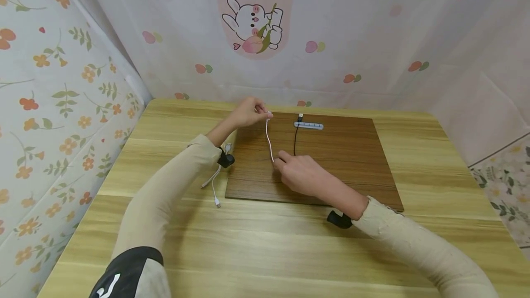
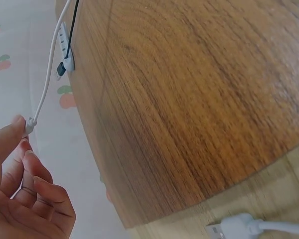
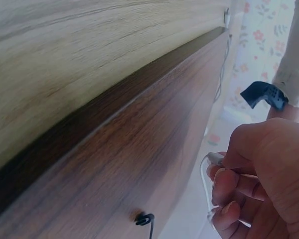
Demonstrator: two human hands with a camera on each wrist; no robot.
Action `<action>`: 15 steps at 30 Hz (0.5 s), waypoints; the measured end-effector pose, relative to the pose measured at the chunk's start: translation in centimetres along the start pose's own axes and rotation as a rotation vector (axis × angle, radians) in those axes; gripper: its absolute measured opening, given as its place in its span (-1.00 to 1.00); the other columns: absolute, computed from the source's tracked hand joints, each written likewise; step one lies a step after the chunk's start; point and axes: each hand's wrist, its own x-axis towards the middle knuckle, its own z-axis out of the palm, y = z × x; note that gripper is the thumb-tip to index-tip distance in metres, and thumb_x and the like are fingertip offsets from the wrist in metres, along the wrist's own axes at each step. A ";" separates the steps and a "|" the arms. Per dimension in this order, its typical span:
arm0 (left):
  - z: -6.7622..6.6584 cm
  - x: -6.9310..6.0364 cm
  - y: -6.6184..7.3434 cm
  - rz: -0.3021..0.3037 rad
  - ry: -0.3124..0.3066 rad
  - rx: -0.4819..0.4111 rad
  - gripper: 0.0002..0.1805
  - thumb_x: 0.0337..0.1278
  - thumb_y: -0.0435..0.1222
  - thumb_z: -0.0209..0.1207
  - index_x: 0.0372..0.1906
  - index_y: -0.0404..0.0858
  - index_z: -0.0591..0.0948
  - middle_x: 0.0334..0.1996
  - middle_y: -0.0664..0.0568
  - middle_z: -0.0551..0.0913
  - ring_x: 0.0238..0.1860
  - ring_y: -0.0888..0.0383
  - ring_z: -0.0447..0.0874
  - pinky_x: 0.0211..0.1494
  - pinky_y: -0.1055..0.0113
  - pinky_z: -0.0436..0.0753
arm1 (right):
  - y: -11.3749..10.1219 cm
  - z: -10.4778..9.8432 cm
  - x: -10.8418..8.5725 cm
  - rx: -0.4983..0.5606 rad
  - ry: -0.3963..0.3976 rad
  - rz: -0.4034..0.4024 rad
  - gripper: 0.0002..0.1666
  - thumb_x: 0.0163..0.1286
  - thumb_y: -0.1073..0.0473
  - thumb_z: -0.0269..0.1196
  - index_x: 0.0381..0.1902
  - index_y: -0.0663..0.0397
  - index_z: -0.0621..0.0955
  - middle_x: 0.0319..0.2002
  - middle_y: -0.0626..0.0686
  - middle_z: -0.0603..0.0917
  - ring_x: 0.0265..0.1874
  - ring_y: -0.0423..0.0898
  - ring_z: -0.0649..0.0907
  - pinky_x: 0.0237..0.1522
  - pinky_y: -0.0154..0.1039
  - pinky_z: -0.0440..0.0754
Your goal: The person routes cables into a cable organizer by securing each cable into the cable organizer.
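Note:
Between thumb and fingertips, my left hand point(image 1: 248, 113) pinches the plug end of a white charging cable point(image 1: 269, 139) at the back left of a dark wooden board point(image 1: 252, 169). In the left wrist view that white plug point(image 2: 30, 125) shows at the thumb tip. My right hand point(image 1: 300, 174), over the board's middle, holds the same cable lower down; the right wrist view shows a white connector point(image 3: 216, 158) between its thumb and finger. A pale cable holder point(image 1: 314, 126) lies near the board's back edge, with a black USB cable point(image 1: 295, 144) at its left end.
Left of the board lie more white cables point(image 1: 215, 185), one USB plug point(image 1: 217, 203) toward the front. The board rests on a light wooden table point(image 1: 256, 247). A printed curtain point(image 1: 348, 36) hangs behind and a floral one point(image 1: 62, 105) at the left.

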 end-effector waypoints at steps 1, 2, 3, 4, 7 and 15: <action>0.1 0.1 0.0 0.003 0.000 -0.002 -0.75 0.31 -0.21 0.36 -0.22 -0.37 0.67 -0.26 -0.11 0.66 -0.19 0.00 0.62 -0.15 0.22 0.57 | 0.0 0.0 -0.1 -0.001 0.000 0.002 -0.73 0.33 0.28 0.40 -0.05 0.27 0.65 -0.16 0.14 0.59 -0.66 -0.20 0.44 -0.68 -0.37 0.42; 0.2 0.1 0.1 0.005 0.001 -0.006 -0.74 0.30 -0.22 0.37 -0.23 -0.37 0.67 -0.26 -0.11 0.66 -0.19 0.00 0.62 -0.16 0.23 0.56 | 0.1 0.0 -0.2 -0.003 -0.003 0.005 -0.74 0.33 0.28 0.40 -0.06 0.27 0.65 -0.17 0.14 0.58 -0.67 -0.20 0.44 -0.68 -0.37 0.42; 0.2 0.2 0.1 0.009 0.002 -0.005 -0.74 0.30 -0.21 0.37 -0.23 -0.37 0.67 -0.27 -0.10 0.66 -0.20 0.00 0.61 -0.18 0.24 0.56 | 0.2 0.0 -0.3 -0.004 -0.004 0.008 -0.74 0.33 0.28 0.40 -0.06 0.27 0.65 -0.17 0.14 0.58 -0.67 -0.20 0.43 -0.68 -0.37 0.42; 0.3 0.2 0.1 0.012 0.004 -0.008 -0.74 0.30 -0.21 0.37 -0.24 -0.37 0.67 -0.28 -0.10 0.66 -0.21 0.00 0.61 -0.19 0.24 0.55 | 0.2 -0.1 -0.4 -0.004 -0.005 0.011 -0.74 0.34 0.28 0.40 -0.06 0.27 0.65 -0.17 0.14 0.58 -0.67 -0.20 0.43 -0.69 -0.38 0.41; 0.4 0.3 0.3 0.016 0.005 -0.012 -0.75 0.31 -0.21 0.36 -0.25 -0.36 0.67 -0.29 -0.10 0.66 -0.22 0.01 0.61 -0.21 0.26 0.53 | 0.4 -0.2 -0.6 -0.001 0.001 0.014 -0.75 0.34 0.29 0.40 -0.06 0.25 0.65 -0.15 0.13 0.59 -0.67 -0.21 0.42 -0.69 -0.38 0.40; 0.7 0.6 0.7 -0.002 0.007 -0.015 -0.74 0.32 -0.18 0.35 -0.23 -0.34 0.67 -0.26 -0.10 0.66 -0.20 0.02 0.60 -0.19 0.26 0.53 | 0.7 -0.4 -1.2 0.018 0.050 0.022 -0.77 0.30 0.31 0.42 -0.10 0.22 0.66 -0.25 0.06 0.53 -0.70 -0.22 0.36 -0.72 -0.39 0.34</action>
